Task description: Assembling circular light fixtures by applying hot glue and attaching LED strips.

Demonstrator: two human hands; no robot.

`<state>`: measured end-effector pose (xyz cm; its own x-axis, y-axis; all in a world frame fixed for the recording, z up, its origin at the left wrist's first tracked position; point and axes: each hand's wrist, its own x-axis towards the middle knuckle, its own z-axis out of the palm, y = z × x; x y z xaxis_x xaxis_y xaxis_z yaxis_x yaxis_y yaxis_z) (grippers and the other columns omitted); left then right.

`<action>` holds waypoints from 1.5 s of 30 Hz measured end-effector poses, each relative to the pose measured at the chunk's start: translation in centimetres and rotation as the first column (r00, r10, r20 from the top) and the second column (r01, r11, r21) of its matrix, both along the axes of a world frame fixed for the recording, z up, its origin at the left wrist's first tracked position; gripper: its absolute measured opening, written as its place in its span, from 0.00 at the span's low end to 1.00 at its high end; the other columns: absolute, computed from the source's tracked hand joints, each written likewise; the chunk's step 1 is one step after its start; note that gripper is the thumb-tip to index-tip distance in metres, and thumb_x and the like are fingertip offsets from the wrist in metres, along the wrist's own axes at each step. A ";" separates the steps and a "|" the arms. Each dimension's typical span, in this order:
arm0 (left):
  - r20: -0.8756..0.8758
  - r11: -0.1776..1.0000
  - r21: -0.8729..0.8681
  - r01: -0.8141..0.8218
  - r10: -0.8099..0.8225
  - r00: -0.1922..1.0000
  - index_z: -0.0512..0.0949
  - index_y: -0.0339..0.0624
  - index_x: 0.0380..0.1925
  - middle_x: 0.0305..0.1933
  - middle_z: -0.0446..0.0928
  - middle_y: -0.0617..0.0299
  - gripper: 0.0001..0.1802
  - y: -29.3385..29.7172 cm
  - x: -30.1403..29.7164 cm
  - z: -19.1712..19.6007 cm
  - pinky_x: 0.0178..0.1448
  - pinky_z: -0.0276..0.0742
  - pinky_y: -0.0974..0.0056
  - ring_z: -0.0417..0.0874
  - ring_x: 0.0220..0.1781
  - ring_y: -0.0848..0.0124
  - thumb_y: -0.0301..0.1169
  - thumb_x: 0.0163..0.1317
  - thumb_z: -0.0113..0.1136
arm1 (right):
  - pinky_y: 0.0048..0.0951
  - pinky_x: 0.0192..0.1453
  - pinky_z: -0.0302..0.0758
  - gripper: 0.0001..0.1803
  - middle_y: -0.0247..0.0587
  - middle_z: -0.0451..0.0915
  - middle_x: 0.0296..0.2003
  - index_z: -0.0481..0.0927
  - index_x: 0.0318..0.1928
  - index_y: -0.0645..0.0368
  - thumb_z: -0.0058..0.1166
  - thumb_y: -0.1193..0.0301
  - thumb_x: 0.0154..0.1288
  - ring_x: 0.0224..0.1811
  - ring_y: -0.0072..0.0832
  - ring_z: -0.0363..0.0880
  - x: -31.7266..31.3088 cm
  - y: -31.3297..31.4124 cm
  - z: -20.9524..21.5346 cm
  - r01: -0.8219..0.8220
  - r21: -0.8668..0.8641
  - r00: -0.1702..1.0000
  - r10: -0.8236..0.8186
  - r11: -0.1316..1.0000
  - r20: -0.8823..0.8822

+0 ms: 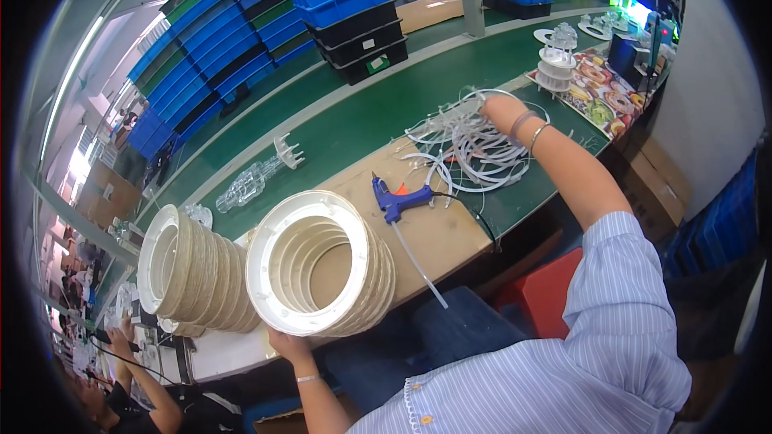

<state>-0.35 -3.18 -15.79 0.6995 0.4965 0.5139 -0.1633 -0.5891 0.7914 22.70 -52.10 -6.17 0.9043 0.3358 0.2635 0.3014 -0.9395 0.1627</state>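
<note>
The left hand (289,345) was at the lower edge of the nearer stack of pale rings (293,261), which lay on its side with its white rim and hollow middle facing up toward the head. Its fingers bent against the underside of the rim and were mostly hidden, so I could not tell how tightly they gripped. The right hand (503,111) reached far across the desk (354,141) to a tangled heap of white strips (482,153). Its fingers curled down at the upper edge of the heap; whether they pinched a strip or only touched it, I could not tell.

The heap lay partly on the green desk top and partly over the far end of a brown board (438,237). On that board, between the heap and the nearer stack, lay a blue glue gun (398,201) with an orange trigger, a pale glue stick (420,265) jutting from it past the board's edge. A second stack of rings (201,273) stood tilted just left of the first. Beyond the stacks lay a clear plastic piece (251,183) and, at its upper end, a white pronged part (288,153). A white tiered stand (556,71) rose past the right hand, beside a colourful printed sheet (603,98).
</note>
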 end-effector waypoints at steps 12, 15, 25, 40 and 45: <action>-0.025 1.000 -0.004 -0.016 0.016 1.000 0.72 0.28 0.34 0.34 0.76 0.52 0.14 0.8 0.3 -0.8 0.40 0.68 0.68 0.75 0.36 0.69 0.30 0.55 0.45 | 0.40 0.35 0.70 0.11 0.48 0.75 0.22 0.74 0.20 0.61 0.43 0.68 0.50 0.28 0.42 0.75 -4.4 5.1 -4.0 0.012 0.222 1.000 -0.006 0.975 -0.027; -0.031 1.000 0.003 -0.026 0.026 0.999 0.72 0.28 0.34 0.33 0.76 0.52 0.14 0.8 0.2 -0.6 0.40 0.68 0.68 0.75 0.36 0.69 0.30 0.56 0.44 | 0.41 0.35 0.70 0.08 0.51 0.74 0.23 0.72 0.26 0.61 0.40 0.71 0.53 0.29 0.44 0.74 -3.6 4.1 -2.9 0.076 0.422 0.980 -0.145 0.904 0.134; -0.059 0.999 -0.054 0.008 -0.011 0.998 0.72 0.29 0.34 0.32 0.76 0.54 0.12 1.8 0.0 -1.3 0.40 0.68 0.70 0.75 0.35 0.71 0.28 0.57 0.44 | 0.42 0.35 0.66 0.07 0.49 0.72 0.31 0.66 0.35 0.57 0.36 0.70 0.59 0.36 0.49 0.69 -3.5 1.6 5.9 -0.154 0.728 0.760 -0.391 0.668 0.519; -0.110 1.000 -0.016 0.024 -0.026 0.994 0.71 0.30 0.34 0.32 0.76 0.56 0.11 2.3 0.1 -1.5 0.38 0.68 0.71 0.75 0.33 0.73 0.27 0.56 0.45 | 0.28 0.27 0.66 0.07 0.42 0.72 0.19 0.71 0.34 0.61 0.40 0.72 0.59 0.23 0.32 0.72 -2.0 0.9 11.4 -0.363 0.707 0.825 -0.144 0.606 0.547; -0.003 1.000 0.023 -0.015 0.015 1.000 0.71 0.31 0.27 0.23 0.73 0.56 0.09 1.9 0.5 -1.8 0.30 0.67 0.70 0.73 0.25 0.71 0.28 0.55 0.46 | 0.23 0.23 0.65 0.07 0.34 0.71 0.17 0.71 0.32 0.62 0.41 0.71 0.59 0.20 0.20 0.70 -2.5 1.4 13.7 -0.588 0.604 0.589 -0.227 0.538 0.775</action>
